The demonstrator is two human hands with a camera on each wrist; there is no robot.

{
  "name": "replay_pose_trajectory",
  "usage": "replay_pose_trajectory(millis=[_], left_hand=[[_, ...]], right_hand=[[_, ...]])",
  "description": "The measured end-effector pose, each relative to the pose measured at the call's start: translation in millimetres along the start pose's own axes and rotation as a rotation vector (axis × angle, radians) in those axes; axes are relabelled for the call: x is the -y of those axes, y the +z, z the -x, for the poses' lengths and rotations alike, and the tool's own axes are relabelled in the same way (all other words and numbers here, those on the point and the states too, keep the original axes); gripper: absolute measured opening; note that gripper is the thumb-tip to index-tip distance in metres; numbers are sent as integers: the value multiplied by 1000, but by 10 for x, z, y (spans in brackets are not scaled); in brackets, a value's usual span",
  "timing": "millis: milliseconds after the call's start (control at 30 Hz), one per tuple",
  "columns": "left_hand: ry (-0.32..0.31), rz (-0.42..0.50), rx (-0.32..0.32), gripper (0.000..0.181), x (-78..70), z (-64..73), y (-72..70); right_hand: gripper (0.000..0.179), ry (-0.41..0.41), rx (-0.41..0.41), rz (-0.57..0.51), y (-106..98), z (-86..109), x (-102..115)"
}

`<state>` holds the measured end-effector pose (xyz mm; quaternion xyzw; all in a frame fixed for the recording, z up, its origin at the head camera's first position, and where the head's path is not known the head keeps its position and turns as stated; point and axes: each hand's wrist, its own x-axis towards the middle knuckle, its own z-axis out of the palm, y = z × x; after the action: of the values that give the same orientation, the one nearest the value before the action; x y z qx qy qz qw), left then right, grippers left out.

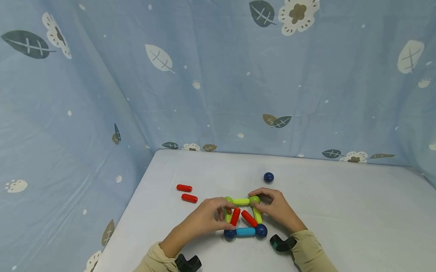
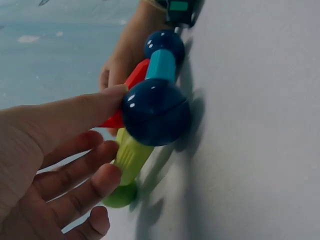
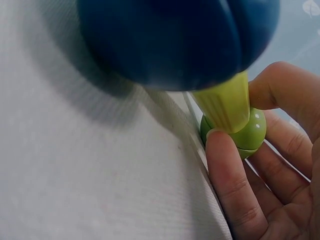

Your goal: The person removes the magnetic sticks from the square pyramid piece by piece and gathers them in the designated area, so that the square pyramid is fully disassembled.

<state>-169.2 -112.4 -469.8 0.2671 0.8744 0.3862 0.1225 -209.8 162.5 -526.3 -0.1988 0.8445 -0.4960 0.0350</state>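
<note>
Cloth curtain (image 1: 79, 87), pale blue, softly creased and printed with leaves and flowers, hangs at the left and along the back of a white-covered table (image 1: 345, 204) whose surface shows a fine weave. Leftmost on it lie two loose red rods (image 1: 189, 198), short and round-ended, nearly parallel. Next come a tan sleeve (image 1: 157, 262) and a black wrist device (image 1: 188, 264). The left hand (image 1: 209, 213) curls round the left side of a four-sided frame (image 1: 241, 201), gripping it there: its thumb touches the glossy near-left blue ball (image 1: 230, 235), its fingers bend toward the fluted yellow-green side. The left inner rod (image 1: 235, 216), red, lies between thumb and index finger, its lower end by the thumb. Along the near edge, a ribbed light-blue rod (image 1: 245, 232) joins that ball to the near-right blue ball (image 1: 261, 231), smooth with a fine seam. The right inner rod (image 1: 249, 219), also red, slants to that second ball. At the far-right corner, the right hand (image 1: 273, 204) pinches a shiny green ball (image 1: 254, 199) between thumb and index finger. Beyond the frame sits a loose blue ball (image 1: 268, 177), well apart from both hands.
</note>
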Motion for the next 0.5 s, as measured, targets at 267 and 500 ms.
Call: replay_pose_trajectory(millis=[267,500], left_hand=[[8,7,68,44,-17,2,29],[29,-10,133,38,-41,18,43]], right_hand=[[20,8,1,2,2,4,15],[20,-3,-1,-10,0,7,11]])
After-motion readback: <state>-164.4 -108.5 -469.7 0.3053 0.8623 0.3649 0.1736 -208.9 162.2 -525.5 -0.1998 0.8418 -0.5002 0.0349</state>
